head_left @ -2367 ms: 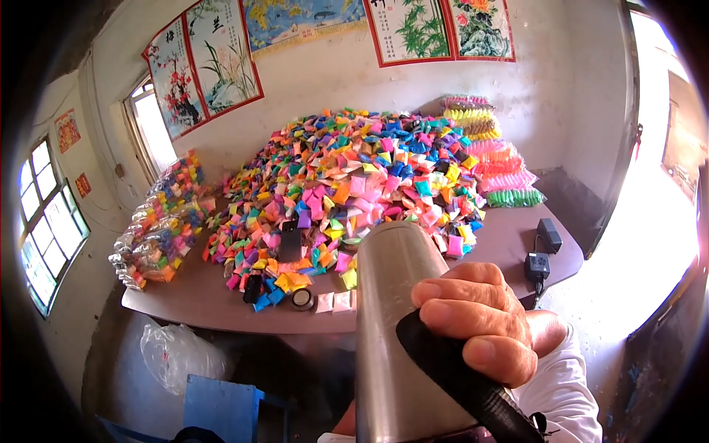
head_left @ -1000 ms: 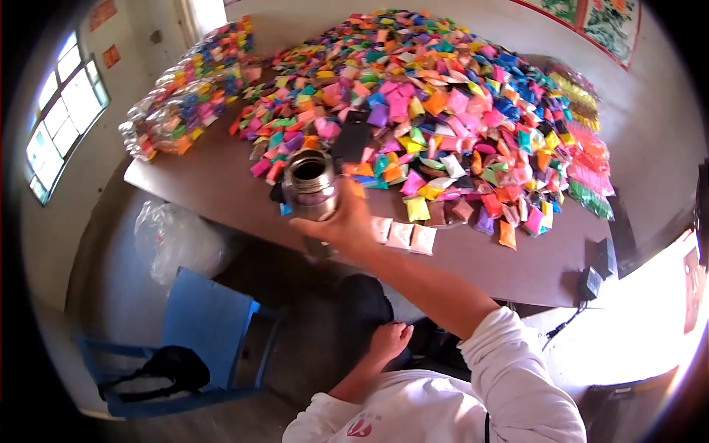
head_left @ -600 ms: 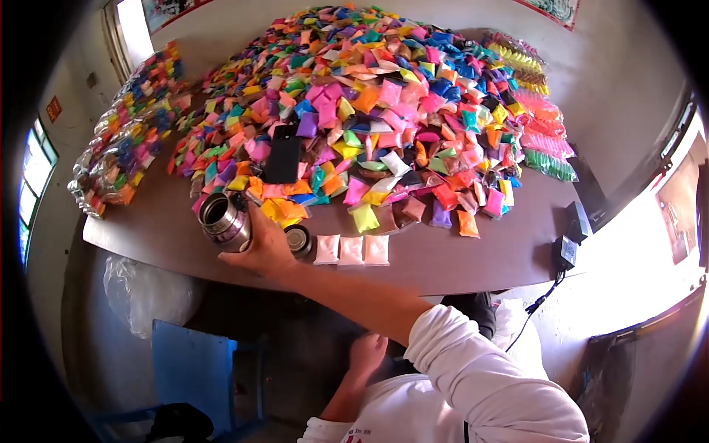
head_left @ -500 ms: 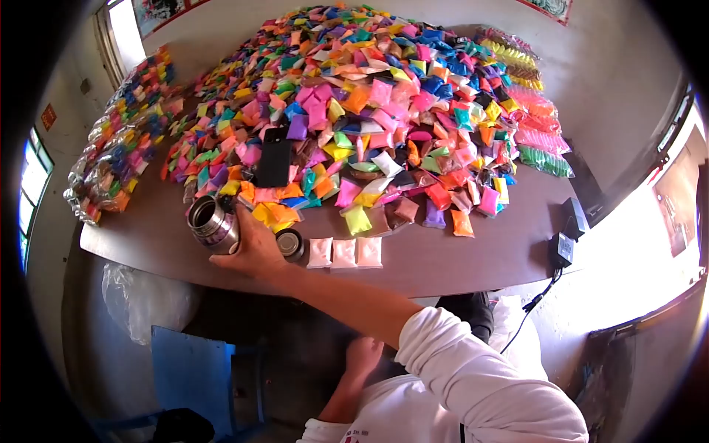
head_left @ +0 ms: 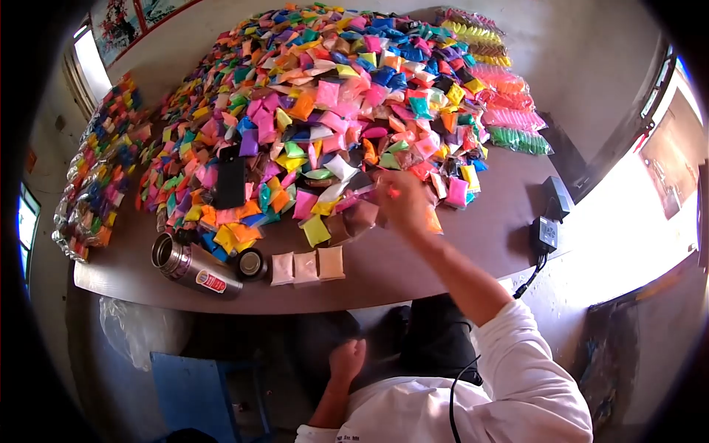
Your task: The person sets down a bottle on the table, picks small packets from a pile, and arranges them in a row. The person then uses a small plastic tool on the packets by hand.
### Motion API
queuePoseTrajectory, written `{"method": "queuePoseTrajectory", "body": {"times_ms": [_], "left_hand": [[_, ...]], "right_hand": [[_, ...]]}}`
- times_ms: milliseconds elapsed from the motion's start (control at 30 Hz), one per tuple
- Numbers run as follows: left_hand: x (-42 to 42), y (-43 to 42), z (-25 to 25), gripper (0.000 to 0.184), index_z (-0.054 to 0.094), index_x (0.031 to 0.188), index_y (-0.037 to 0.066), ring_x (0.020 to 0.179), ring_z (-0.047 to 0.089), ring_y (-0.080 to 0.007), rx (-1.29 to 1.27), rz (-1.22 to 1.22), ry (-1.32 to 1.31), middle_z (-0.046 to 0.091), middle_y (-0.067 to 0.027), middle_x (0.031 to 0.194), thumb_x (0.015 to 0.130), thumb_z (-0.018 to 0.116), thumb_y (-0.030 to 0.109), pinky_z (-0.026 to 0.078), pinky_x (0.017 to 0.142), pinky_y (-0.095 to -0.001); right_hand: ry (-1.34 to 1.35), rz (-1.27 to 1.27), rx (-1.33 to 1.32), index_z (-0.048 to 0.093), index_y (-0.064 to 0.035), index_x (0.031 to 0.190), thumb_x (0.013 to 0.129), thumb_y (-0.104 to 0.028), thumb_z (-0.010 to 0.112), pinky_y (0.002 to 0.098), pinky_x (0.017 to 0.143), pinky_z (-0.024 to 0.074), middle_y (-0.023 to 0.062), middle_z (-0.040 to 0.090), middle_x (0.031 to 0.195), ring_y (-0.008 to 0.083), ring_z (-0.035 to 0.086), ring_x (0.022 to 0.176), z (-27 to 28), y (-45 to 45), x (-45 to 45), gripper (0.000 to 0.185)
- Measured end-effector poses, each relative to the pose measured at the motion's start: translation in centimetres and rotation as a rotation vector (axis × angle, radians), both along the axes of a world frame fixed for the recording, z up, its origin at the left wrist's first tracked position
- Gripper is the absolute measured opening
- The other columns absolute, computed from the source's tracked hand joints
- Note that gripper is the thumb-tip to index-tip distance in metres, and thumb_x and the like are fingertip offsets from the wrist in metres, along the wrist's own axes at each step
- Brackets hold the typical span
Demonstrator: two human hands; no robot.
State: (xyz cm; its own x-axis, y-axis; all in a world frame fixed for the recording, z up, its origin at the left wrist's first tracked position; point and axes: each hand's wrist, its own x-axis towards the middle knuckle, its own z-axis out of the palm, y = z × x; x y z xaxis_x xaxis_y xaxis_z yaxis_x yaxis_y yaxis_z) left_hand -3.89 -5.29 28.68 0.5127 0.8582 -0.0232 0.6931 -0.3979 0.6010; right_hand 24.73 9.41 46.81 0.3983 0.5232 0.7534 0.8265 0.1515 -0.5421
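My right hand [head_left: 405, 203], smeared by motion, is over the front edge of a big heap of small coloured packets [head_left: 325, 96]. Its fingers do not show clearly, and an orange packet [head_left: 433, 220] is beside it. My left hand [head_left: 347, 359] is closed in a fist low down by my lap, with nothing seen in it. On the table, a steel thermos flask [head_left: 193, 267] stands without its lid. The dark round lid [head_left: 251, 263] lies just right of it. Three pale pink packets [head_left: 306, 269] are lined up beside the lid.
A black phone [head_left: 230, 183] lies on the heap. Clear bags of packets [head_left: 96, 177] are at the left, and bundled coloured strips [head_left: 513, 118] at the right. A black power adapter [head_left: 545, 232] with a cable is near the right table edge [head_left: 509, 284]. A blue chair [head_left: 192, 391] stands below.
My right hand has let go of the thermos flask and swung right to the heap's front edge. The view has shifted a little. My left hand stays low by my lap.
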Motion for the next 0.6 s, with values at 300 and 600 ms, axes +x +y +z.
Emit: {"method": "queuePoseTrajectory", "body": {"times_ms": [300, 600], "left_hand": [[2.3, 0.2, -1.8, 0.036, 0.061, 0.065, 0.007, 0.067, 0.063, -0.0355, -0.026, -0.091, 0.108, 0.064, -0.0160, 0.071, 0.086, 0.055, 0.035, 0.052, 0.060, -0.0440], [1.4, 0.6, -2.0, 0.038, 0.064, 0.072, 0.007, 0.075, 0.063, -0.0366, -0.257, 0.052, 0.097, 0.065, -0.0179, 0.077, 0.087, 0.048, 0.038, 0.052, 0.073, -0.0444]], "right_hand": [[0.009, -0.384, -0.648, 0.065, -0.0053, 0.079, 0.077, -0.036, 0.061, 0.0419, 0.066, 0.0478, 0.0139, 0.065, 0.075, 0.0314, 0.063, 0.074, -0.8, -5.5, 11.2, 0.031], [0.537, -0.176, -0.393, 0.062, 0.0016, 0.077, 0.082, -0.026, 0.052, 0.0391, 0.063, 0.0496, 0.0175, 0.065, 0.074, 0.0308, 0.064, 0.070, -1.2, -5.4, 13.5, 0.030]]}}
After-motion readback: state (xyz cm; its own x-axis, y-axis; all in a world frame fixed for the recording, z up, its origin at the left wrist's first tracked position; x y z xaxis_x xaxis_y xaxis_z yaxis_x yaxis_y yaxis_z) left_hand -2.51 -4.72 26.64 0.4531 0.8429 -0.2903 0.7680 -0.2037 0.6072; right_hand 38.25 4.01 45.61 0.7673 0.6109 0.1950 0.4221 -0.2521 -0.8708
